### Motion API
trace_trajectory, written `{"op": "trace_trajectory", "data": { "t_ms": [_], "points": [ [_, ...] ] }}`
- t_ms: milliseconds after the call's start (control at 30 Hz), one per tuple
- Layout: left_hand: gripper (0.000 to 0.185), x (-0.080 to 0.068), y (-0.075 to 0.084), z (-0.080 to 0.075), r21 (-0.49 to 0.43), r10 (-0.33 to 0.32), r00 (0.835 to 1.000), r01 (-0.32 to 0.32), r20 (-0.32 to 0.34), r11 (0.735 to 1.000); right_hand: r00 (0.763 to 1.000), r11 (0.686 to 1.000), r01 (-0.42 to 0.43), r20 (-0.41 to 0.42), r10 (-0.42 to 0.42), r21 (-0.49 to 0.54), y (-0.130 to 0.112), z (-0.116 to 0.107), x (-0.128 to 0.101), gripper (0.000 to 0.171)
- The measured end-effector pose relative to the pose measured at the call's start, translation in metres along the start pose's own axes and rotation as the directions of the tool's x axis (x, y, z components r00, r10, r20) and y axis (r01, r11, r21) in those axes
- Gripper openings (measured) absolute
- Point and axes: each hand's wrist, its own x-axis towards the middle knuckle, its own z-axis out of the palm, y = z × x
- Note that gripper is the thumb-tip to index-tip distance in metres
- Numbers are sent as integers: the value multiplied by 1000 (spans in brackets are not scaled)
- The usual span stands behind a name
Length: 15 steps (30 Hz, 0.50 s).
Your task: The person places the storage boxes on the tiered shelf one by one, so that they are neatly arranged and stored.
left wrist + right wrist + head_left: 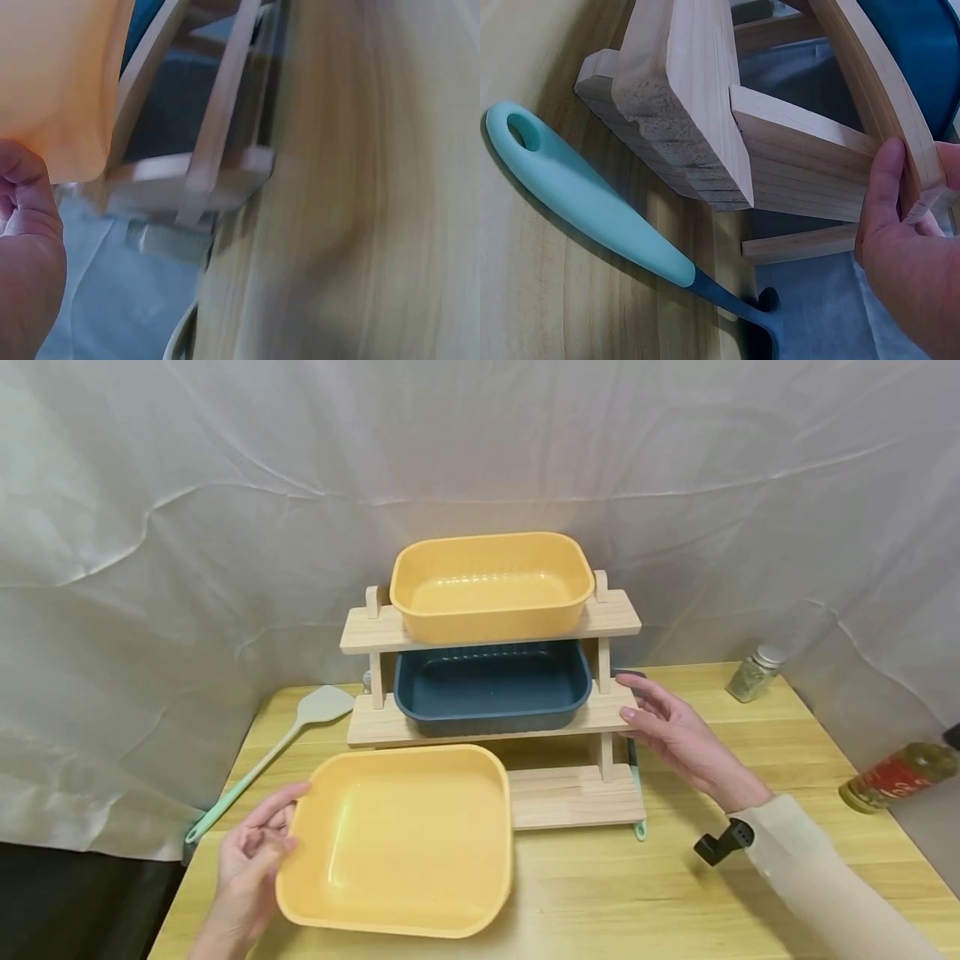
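A yellow rectangular bin (pixel 405 843) is tilted up in front of a three-tier wooden rack (pixel 577 802). My left hand (pixel 251 860) grips its left edge between thumb and fingers. At the rack's right side my right hand (pixel 675 735) pinches the end of the middle shelf; in the right wrist view the thumb and fingers (pixel 885 180) lie on either side of that board. Another yellow bin (pixel 491 625) sits on the top shelf, and a dark blue bin (pixel 491 693) on the middle one. The held bin hides the left part of the bottom shelf.
Left of the rack lies a pale spatula (pixel 322 706) with a mint handle. A mint-handled utensil (pixel 585 195) lies along the right side. A spice jar (pixel 756 674) and a red-labelled bottle (pixel 896 777) stand farther right. Grey cloth (pixel 480 443) hangs behind the wooden table (pixel 600 902).
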Motion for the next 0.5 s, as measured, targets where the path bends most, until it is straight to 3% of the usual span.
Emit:
{"op": "trace_trajectory", "data": {
  "t_ms": [300,500],
  "points": [
    [61,9,-31,34,53,23,993,-29,117,998,1000,1000,-18,-5,18,-15,0,0,0,60],
    [57,13,-46,56,174,-16,994,-2,105,985,1000,1000,-23,-7,22,-14,-1,-1,0,60]
  ]
}}
